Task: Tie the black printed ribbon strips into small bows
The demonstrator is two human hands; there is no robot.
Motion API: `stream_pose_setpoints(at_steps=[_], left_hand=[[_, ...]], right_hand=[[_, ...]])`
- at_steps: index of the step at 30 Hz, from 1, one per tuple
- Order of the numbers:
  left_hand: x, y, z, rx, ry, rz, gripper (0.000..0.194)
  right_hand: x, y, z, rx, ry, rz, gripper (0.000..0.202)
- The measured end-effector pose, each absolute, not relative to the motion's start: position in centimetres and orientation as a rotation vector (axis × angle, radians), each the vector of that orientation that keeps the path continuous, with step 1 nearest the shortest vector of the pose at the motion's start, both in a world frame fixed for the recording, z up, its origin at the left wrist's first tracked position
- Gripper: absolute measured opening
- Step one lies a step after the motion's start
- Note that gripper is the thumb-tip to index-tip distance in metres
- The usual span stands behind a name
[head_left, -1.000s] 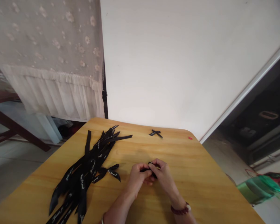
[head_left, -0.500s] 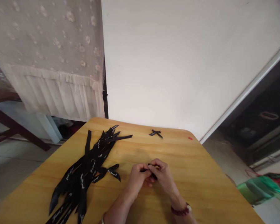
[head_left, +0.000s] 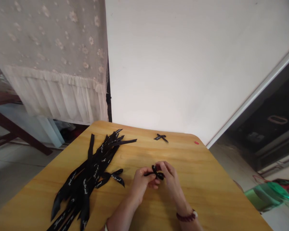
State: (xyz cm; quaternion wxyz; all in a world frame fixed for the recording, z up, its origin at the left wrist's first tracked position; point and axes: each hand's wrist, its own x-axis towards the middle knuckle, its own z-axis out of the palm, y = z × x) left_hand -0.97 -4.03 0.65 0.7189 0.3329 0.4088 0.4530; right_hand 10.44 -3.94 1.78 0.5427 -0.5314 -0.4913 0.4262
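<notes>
A small black ribbon bow (head_left: 160, 175) with pale lettering is held above the front middle of the table. My left hand (head_left: 144, 181) pinches it from the left between thumb and fingers. On its right side my right hand (head_left: 169, 176) has its fingers curled, the tips at the upper loop; how firmly they grip is hard to see. To the left lies a pile of black printed ribbons (head_left: 93, 173). Beside that pile rests a looped ribbon bow (head_left: 117, 177). Another finished-looking bow (head_left: 161, 137) lies near the table's back edge.
The wooden table (head_left: 195, 192) stands against a white panel (head_left: 159, 64). A small red item (head_left: 196, 142) lies at its back right corner. A lace curtain (head_left: 62, 64) hangs at left. Off the right edge is a green translucent container (head_left: 267, 196).
My right hand's fingers have shifted slightly off the knot, and the bow's loops now show between my hands. My left hand stays nearly in place. The ribbons on the table have not moved.
</notes>
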Motion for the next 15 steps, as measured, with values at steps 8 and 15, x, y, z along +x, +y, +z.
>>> stream_pose_setpoints(at_steps=[8,15], left_hand=[[-1.27,-3.84,1.07,0.6,0.934,1.11,0.022],[-1.02,-3.86,0.92,0.624,0.942,1.142,0.021]], right_hand=[[10.54,-4.39,1.23,-1.302,-0.994,1.124,0.043],[10.0,-4.35,1.66,-1.19,-1.206,1.09,0.023]])
